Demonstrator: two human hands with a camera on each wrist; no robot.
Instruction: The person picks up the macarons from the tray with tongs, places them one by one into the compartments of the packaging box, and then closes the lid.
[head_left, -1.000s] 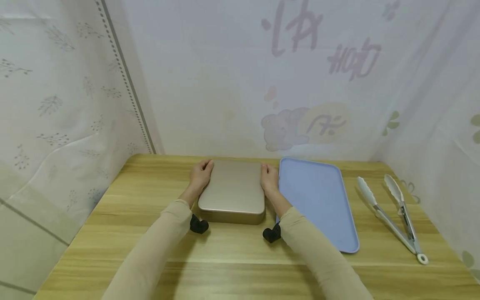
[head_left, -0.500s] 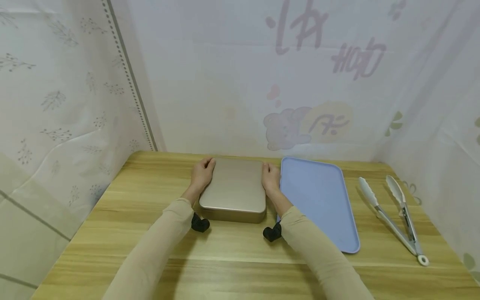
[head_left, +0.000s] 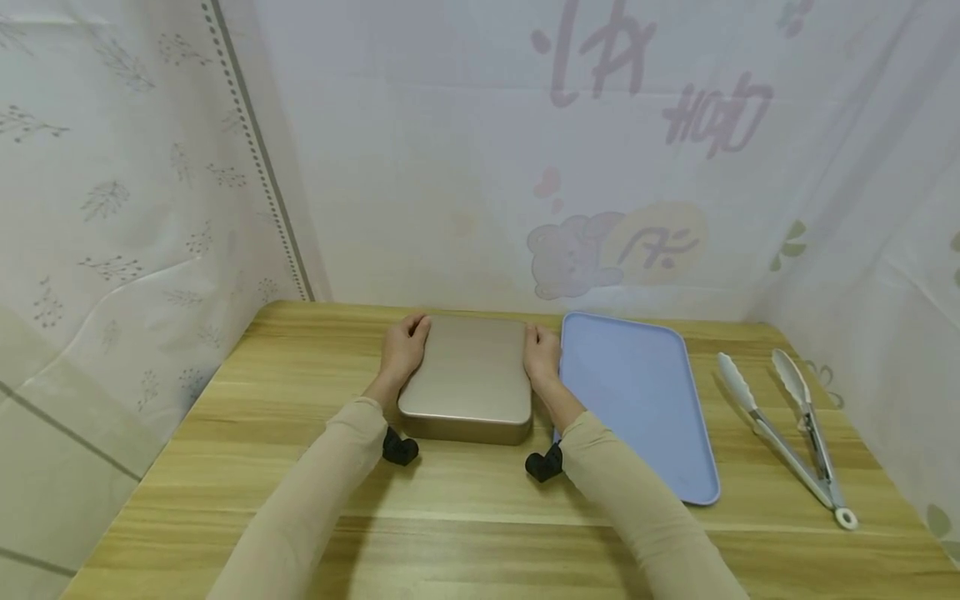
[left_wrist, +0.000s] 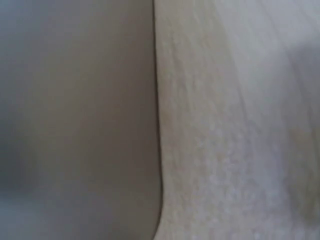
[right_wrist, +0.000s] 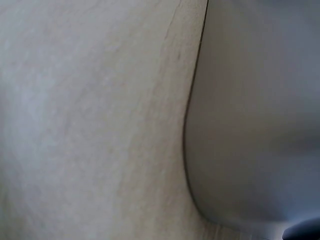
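Note:
A champagne-gold rectangular metal box (head_left: 467, 375) with rounded corners lies flat on the wooden table. My left hand (head_left: 403, 346) grips its left side near the far corner, thumb at the upper edge. Opposite it, my right hand (head_left: 542, 354) grips the right side, also toward the far end. Most of the fingers are hidden from the head view. Blurred in the left wrist view, the box's side wall (left_wrist: 85, 120) meets the table. The right wrist view has the box's other side (right_wrist: 250, 110) and a rounded lower corner; neither wrist view plainly shows fingers.
Close to my right hand lies a light blue rectangular tray (head_left: 637, 400). Farther right, metal tongs (head_left: 798, 442) with pale tips are spread apart on the wooden table (head_left: 300, 392). Patterned white cloth (head_left: 420, 167) hangs behind the table and along its sides.
The head view has shifted slightly, moving the whole scene a little in the frame. Both hands keep their places on the box, which shows no clear movement on the table.

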